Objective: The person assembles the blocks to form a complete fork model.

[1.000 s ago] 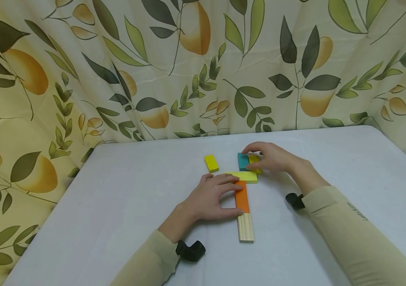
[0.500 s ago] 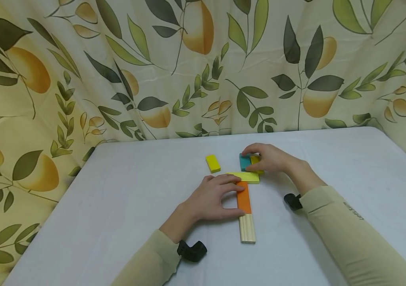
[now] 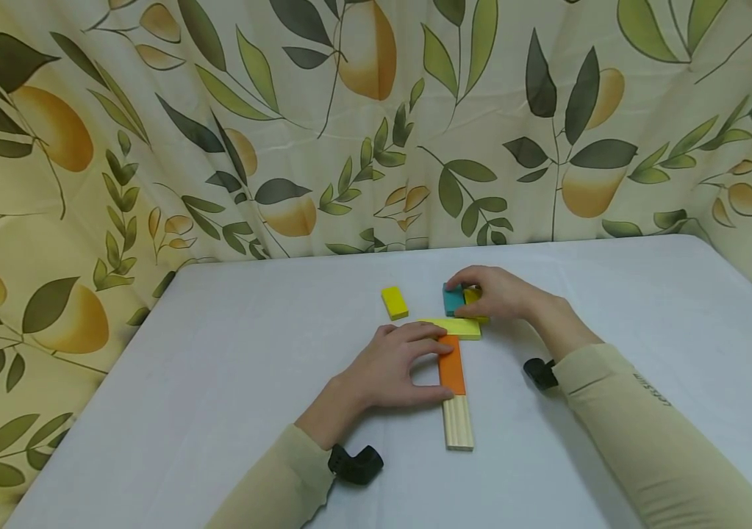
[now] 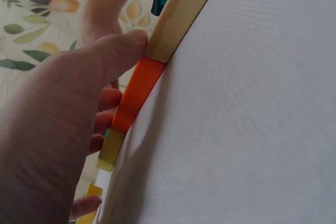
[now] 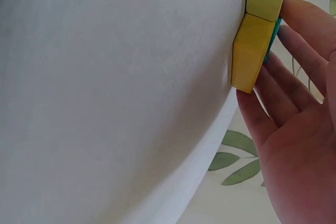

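Note:
Flat wooden blocks form a T on the table in the head view. A plain wood block (image 3: 459, 426) and an orange block (image 3: 452, 371) make the stem, and a yellow-green block (image 3: 467, 328) lies across its far end. My left hand (image 3: 389, 367) rests on them, thumb at the wood-orange joint (image 4: 156, 59) and fingers spread over the orange and yellow-green blocks. Beyond the crosspiece, my right hand (image 3: 498, 292) pinches a teal block (image 3: 452, 300) between thumb and forefinger. Right beside the teal one is a yellow block (image 5: 251, 51), partly hidden by that hand in the head view.
Another yellow block (image 3: 394, 303) lies apart, left of the teal one. White cloth covers the table (image 3: 230, 367), and a leaf-and-fruit patterned curtain (image 3: 376, 147) hangs along its back and left. Dark devices sit at the left wrist (image 3: 356, 464) and right wrist (image 3: 540, 373).
The head view shifts slightly, moving the blocks a little rightward in the picture. Both hands keep nearly the same places on the blocks.

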### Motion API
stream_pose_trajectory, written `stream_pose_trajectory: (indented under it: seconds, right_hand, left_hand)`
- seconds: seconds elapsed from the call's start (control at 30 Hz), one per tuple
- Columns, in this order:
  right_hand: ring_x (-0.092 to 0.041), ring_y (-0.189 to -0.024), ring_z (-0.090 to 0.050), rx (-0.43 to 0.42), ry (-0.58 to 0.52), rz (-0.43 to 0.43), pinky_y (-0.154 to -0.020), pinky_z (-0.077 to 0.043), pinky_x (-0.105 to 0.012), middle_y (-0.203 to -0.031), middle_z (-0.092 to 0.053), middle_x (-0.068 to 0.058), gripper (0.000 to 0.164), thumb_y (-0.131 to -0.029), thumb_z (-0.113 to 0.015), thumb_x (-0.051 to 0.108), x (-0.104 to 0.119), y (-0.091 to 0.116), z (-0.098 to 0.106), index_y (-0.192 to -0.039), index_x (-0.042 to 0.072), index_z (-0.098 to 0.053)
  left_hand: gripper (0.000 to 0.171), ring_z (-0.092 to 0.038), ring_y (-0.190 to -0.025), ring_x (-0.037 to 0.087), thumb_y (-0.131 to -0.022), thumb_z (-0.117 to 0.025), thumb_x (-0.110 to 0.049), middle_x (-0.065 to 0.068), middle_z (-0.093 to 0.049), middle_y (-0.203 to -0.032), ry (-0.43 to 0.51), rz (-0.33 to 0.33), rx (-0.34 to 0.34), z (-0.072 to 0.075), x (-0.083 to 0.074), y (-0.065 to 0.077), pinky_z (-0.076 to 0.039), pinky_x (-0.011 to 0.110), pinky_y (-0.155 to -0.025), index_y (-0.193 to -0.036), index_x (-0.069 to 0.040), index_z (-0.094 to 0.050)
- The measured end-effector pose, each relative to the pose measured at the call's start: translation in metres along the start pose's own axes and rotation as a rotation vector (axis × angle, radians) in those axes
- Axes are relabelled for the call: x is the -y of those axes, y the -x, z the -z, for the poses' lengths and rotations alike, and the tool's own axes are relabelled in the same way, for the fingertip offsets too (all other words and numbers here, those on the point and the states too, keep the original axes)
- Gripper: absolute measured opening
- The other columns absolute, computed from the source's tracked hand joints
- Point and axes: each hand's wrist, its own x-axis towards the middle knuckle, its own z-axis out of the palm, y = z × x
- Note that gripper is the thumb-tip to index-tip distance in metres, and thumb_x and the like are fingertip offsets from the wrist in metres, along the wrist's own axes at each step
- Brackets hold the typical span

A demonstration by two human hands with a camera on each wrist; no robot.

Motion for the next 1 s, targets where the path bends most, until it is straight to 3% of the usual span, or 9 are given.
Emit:
stream_pose_trajectory:
  seconds: [1.0]
  right_hand:
    - [-0.035, -0.121, -0.05, -0.012, 0.018, 0.03, -0.109, -0.035, -0.057, -0.135, -0.059, -0.015, 0.044, -0.09, -0.078, 0.022, 0.0094, -0.0042, -0.0064, -0.129, 0.007, -0.066]
  left_hand:
    - [0.061, -0.038, -0.139, 0.007, -0.088, -0.067, -0.063, -0.008, -0.051, -0.147, 0.011, -0.01, -0.012, -0.0002, 0.0003, 0.0007, -0.035, 0.048, -0.106, -0.135, -0.024, -0.067]
